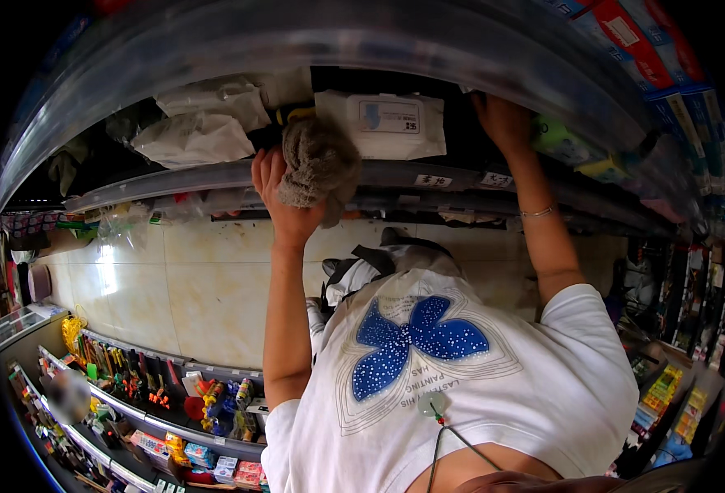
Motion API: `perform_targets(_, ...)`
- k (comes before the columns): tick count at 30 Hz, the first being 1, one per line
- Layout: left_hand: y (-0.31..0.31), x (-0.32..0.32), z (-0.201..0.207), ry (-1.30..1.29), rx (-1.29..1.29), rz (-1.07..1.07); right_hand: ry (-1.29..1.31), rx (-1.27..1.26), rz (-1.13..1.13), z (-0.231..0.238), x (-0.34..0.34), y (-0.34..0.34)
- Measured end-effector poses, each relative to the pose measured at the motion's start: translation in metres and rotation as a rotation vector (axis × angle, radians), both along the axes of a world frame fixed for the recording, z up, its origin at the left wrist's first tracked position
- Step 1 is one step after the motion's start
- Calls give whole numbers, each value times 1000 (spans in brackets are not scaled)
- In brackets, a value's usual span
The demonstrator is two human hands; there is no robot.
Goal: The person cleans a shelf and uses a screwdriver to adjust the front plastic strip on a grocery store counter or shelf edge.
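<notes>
My left hand (288,193) is closed round a bunched grey-brown cloth (319,164) at the front edge of the shelf (239,174). Just right of the cloth, a white pack of wipes (391,125) with a label stands on the shelf. To the left lie white plastic-wrapped packs (194,135), with something yellow and black between them and the cloth. My right hand (504,122) reaches into the dark gap to the right of the wipes pack. Its fingertips are in shadow under the upper shelf edge, so what they touch is hidden.
A clear upper shelf edge (362,41) curves above both hands. Green and yellow packages (572,148) sit right of my right hand. Red and blue boxes (633,41) stand at the upper right. Behind me are a tiled floor (214,279) and racks of small goods (157,386).
</notes>
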State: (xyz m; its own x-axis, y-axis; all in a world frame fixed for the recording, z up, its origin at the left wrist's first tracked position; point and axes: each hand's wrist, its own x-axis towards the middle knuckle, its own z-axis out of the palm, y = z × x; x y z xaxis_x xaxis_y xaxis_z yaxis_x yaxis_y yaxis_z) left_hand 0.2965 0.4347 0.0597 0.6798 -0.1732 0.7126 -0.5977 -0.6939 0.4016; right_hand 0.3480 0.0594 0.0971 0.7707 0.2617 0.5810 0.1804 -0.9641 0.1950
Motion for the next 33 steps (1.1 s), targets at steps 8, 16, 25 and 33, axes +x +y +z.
perform_targets(8, 2, 4, -5, -9, -19, -20, -377, -57, 166, -31, 89, -21)
perform_targets(16, 4, -3, -4, 7, -45, 25, 66, 521, 149, 9, 25, 46)
perform_targets(25, -2, 1, 1, 31, -48, 7, 409, 373, 474, 35, -36, 114)
perform_targets(33, -4, 1, 0, 39, -37, -6, 397, 312, 102, 57, -55, 17)
